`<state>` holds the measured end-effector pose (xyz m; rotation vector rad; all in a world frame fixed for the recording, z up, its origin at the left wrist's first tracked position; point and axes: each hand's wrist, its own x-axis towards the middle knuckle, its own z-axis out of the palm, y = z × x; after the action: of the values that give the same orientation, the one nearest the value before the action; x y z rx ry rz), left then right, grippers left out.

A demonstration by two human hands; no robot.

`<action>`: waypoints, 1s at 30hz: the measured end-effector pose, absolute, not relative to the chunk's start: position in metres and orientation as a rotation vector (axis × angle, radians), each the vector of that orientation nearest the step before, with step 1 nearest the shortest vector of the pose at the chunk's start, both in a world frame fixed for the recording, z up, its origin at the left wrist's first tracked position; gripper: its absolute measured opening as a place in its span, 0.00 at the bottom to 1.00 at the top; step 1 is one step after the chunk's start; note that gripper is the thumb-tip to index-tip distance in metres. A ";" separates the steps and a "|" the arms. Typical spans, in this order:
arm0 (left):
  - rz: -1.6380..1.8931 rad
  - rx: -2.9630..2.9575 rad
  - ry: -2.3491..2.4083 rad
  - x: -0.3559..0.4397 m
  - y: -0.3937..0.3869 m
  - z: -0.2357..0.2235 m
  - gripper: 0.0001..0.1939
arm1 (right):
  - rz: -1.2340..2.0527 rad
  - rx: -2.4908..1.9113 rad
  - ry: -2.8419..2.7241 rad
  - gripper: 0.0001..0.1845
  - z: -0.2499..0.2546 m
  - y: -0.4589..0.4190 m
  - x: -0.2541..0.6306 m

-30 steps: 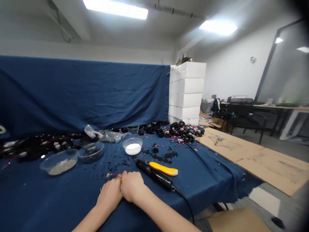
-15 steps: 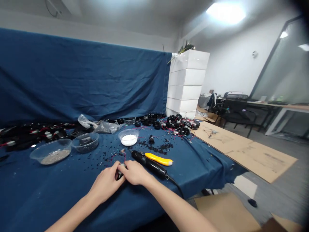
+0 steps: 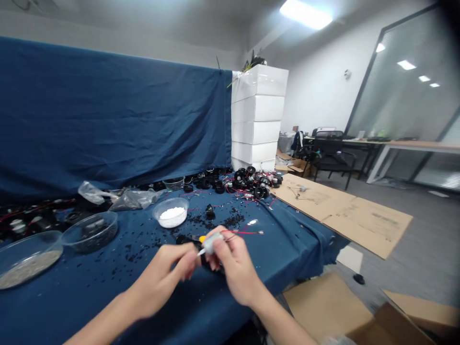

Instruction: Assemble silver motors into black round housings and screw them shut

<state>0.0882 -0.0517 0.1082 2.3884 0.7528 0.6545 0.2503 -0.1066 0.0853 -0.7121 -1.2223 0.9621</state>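
Note:
My right hand [image 3: 235, 268] is raised above the blue-clothed table [image 3: 89, 297] and pinches a small silver motor [image 3: 212, 241] with thin red wires [image 3: 244, 233] trailing to the right. My left hand [image 3: 165, 278] is beside it, fingers curled, its fingertips meeting the motor's shaft end. Behind my hands, mostly hidden, lie a black corded tool [image 3: 185, 239] and a yellow-handled tool [image 3: 202, 238].
A bowl of white pellets [image 3: 170, 212], a clear bowl with dark parts [image 3: 89, 231] and a bowl of grey grit [image 3: 25, 258] stand at left. Black motors and red wires [image 3: 247, 184] pile up at the back, by stacked white boxes [image 3: 257, 120]. Cardboard sheets [image 3: 341, 211] lie right.
Both hands have lifted off the cloth, bringing up the small motor with its red wires. The camera has swung left and down, and the two tools are now largely covered by my hands.

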 end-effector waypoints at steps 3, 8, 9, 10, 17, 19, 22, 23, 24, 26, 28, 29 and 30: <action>0.516 2.655 0.918 0.135 0.010 0.108 0.20 | 0.787 -0.730 -0.902 0.21 0.080 -0.103 0.285; 0.361 2.857 1.076 0.203 0.100 0.084 0.29 | 0.467 -0.830 -0.528 0.17 0.057 -0.109 0.338; 0.318 2.841 1.086 0.210 0.112 0.077 0.30 | 0.428 -0.858 -0.500 0.17 0.053 -0.113 0.347; 0.275 2.818 1.088 0.215 0.122 0.071 0.30 | 0.391 -0.883 -0.475 0.17 0.050 -0.116 0.354; 0.332 2.584 1.003 0.190 0.132 0.069 0.31 | 0.259 -0.942 -0.522 0.17 0.053 -0.118 0.355; 0.403 2.436 0.930 0.172 0.108 0.083 0.30 | 0.227 -0.962 -0.605 0.15 0.057 -0.116 0.332; 0.615 1.749 0.727 0.141 0.049 0.103 0.25 | 0.065 -0.994 -0.768 0.13 0.062 -0.122 0.287; 0.669 1.508 0.680 0.131 0.026 0.108 0.24 | -0.016 -0.992 -0.853 0.13 0.063 -0.126 0.272; 0.718 1.311 0.668 0.122 0.002 0.113 0.23 | -0.096 -0.969 -0.964 0.13 0.065 -0.131 0.258; 0.747 1.015 0.621 0.107 -0.044 0.120 0.21 | -0.231 -0.867 -1.183 0.13 0.071 -0.140 0.234; 0.777 0.846 0.556 0.096 -0.081 0.126 0.20 | -0.306 -0.736 -1.334 0.12 0.077 -0.146 0.217; 0.800 0.797 0.553 0.091 -0.094 0.128 0.20 | -0.326 -0.687 -1.365 0.12 0.080 -0.147 0.210; 0.826 0.766 0.560 0.086 -0.105 0.130 0.19 | -0.338 -0.653 -1.374 0.12 0.083 -0.147 0.204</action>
<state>0.0861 -0.1050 0.1299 0.7660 0.5597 0.8261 0.2037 -0.1472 0.0829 -0.6527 -1.3741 -0.3383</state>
